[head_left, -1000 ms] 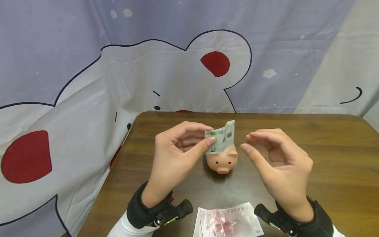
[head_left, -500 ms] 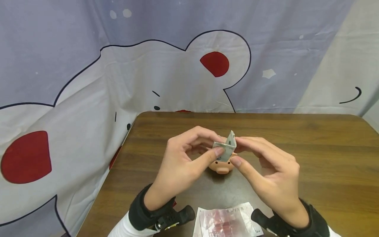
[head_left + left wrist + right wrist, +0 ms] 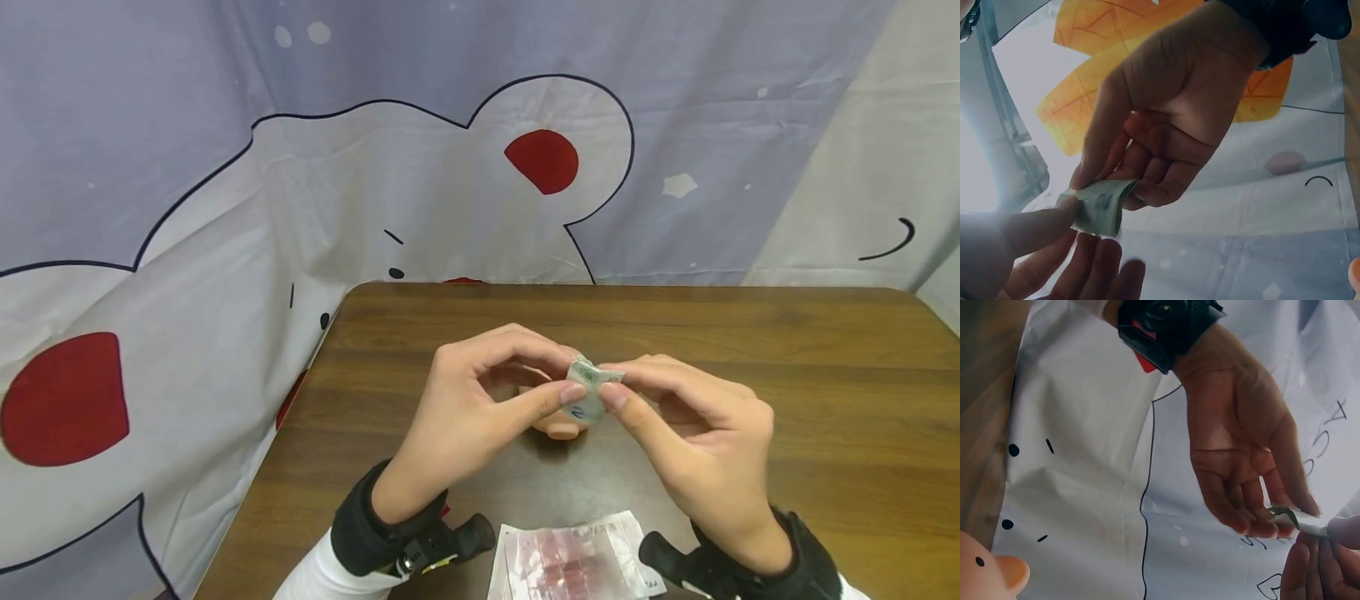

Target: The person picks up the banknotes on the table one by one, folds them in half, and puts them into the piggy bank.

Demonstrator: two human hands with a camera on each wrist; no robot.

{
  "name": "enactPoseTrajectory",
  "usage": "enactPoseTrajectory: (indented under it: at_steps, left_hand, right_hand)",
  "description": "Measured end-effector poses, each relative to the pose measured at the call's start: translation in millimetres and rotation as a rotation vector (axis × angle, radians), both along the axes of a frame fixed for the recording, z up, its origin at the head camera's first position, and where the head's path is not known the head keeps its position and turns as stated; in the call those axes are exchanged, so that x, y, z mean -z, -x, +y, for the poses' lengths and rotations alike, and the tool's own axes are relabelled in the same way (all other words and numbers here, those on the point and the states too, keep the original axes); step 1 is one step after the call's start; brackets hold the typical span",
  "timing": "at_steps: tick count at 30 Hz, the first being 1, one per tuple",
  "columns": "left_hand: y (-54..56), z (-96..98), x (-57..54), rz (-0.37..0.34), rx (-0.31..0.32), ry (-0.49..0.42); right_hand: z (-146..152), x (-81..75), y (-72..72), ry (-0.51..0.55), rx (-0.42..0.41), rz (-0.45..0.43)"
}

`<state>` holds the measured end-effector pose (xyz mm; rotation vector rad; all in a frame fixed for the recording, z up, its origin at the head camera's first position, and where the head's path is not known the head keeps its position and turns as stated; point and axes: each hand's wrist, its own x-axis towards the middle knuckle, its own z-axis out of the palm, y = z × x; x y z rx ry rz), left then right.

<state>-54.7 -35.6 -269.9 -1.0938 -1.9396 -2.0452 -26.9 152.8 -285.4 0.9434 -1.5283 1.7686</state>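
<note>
A small green banknote (image 3: pixel 583 407), folded into a narrow piece, is held up between both hands in the head view. My left hand (image 3: pixel 487 400) pinches its left side between thumb and fingers. On the other side, my right hand (image 3: pixel 697 442) pinches it the same way. The left wrist view shows the folded banknote (image 3: pixel 1100 205) with the right hand (image 3: pixel 1166 112) above it. Behind the hands stands an orange piggy bank (image 3: pixel 561 429), mostly hidden by them. Part of the piggy bank (image 3: pixel 985 569) also shows at the lower left of the right wrist view.
Several pinkish banknotes (image 3: pixel 577 562) lie stacked near the front of the wooden table (image 3: pixel 847 417), between the wrists. A printed curtain (image 3: pixel 420 192) hangs behind and to the left of the table. Both wrists wear black bands with cameras.
The right hand has come in from the right and taken hold of the banknote. The banknote has been folded smaller and lowered in front of the piggy bank.
</note>
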Motion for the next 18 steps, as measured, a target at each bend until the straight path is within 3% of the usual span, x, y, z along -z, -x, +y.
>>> enactPoseTrajectory:
  at_steps: [4,7,11,14,18]
  left_hand:
    - [-0.7,0.7,0.6,-0.058,0.041,-0.016]
    - [-2.1,0.9,0.7,-0.124,0.086,-0.031]
    - [-2.4,-0.1,0.6,-0.105,0.036,-0.023]
    - [-1.9,-2.0,0.4,-0.057,-0.052,-0.013]
    - [-2.4,-3.2,0.0,-0.053,-0.071,-0.034]
  right_hand:
    - [7,1.5,-1.9,0.030,0.022,-0.120]
    - [9,2.2,-2.3,0.028,0.028,-0.157]
    - [11,1.1,-2.4,-0.005,0.015,-0.224]
    - [12,0.0,-2.6,-0.060,-0.009,-0.290]
    - [12,0.6,-3.2,-0.103,-0.032,-0.277]
